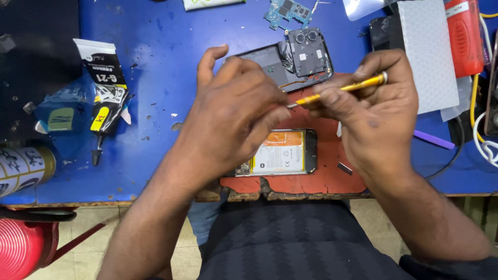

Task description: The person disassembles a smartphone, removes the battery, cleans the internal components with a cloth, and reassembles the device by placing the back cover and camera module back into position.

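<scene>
Pinching yellow tweezers (345,88) in right hand (371,111), left hand (233,116) clenched at the tip, above opened phone (282,153) on blue bench (155,78); best kept steady.

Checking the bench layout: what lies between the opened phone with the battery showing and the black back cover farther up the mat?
In the head view, both hands, left hand and right hand, holding a yellow tool.
</scene>
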